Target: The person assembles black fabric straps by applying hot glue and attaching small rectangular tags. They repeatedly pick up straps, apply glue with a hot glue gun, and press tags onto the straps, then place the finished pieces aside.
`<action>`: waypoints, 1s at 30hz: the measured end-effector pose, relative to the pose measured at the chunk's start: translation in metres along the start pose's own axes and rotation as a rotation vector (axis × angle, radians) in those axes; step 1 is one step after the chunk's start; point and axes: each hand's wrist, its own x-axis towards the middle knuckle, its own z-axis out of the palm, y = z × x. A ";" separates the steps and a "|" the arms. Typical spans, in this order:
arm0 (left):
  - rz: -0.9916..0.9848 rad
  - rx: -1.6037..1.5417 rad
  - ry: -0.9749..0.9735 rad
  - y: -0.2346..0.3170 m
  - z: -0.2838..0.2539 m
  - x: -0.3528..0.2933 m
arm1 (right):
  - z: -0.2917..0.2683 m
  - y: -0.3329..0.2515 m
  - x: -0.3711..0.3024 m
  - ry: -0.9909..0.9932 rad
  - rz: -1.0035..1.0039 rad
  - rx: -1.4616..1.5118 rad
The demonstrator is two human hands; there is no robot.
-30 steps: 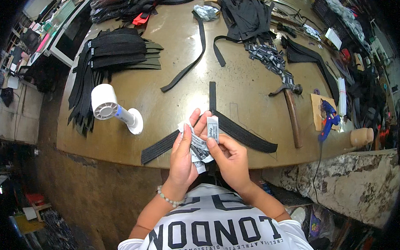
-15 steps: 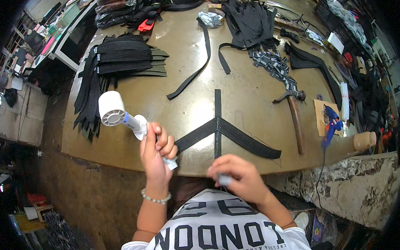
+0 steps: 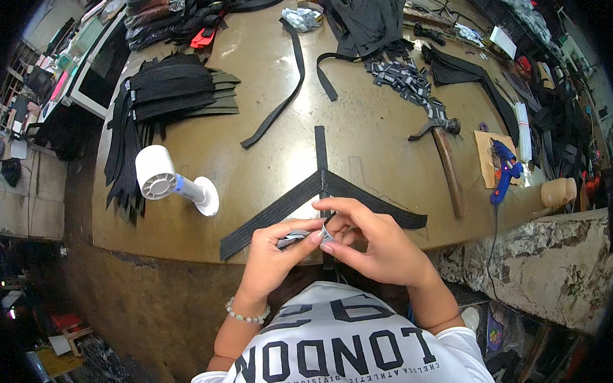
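My left hand [image 3: 273, 257] and my right hand [image 3: 385, 248] meet above the table's near edge. A small bunch of grey labels [image 3: 291, 239] is gripped in the left one. Between the fingertips of both hands is a bent grey label [image 3: 328, 233], with a thin dark piece beside it that I cannot make out. Just beyond lie black webbing straps in a forked shape: one arm [image 3: 271, 216] slants down left, another [image 3: 384, 207] down right, and a narrow strip [image 3: 321, 147] points away. My fingers hide part of the fork's middle.
A white portable fan [image 3: 158, 175] stands left of my hands. At right lie a hammer [image 3: 448, 167], a blue glue gun [image 3: 504, 171] on cardboard and a tape roll [image 3: 558, 193]. Farther off are stacked black straps [image 3: 174, 90] and a heap of small grey-black labels [image 3: 400, 79].
My left hand has moved right, away from beside the fan, with the grey labels. My right hand has come up from the table edge to meet it.
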 end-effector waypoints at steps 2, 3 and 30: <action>0.001 -0.045 -0.015 0.000 -0.002 0.001 | -0.002 0.000 -0.001 0.012 -0.031 -0.052; -0.020 -0.037 -0.002 -0.001 -0.002 0.002 | -0.002 0.000 -0.001 0.010 -0.046 -0.069; 0.297 0.075 0.074 -0.012 0.012 0.007 | 0.008 0.010 -0.012 0.127 -0.024 -0.028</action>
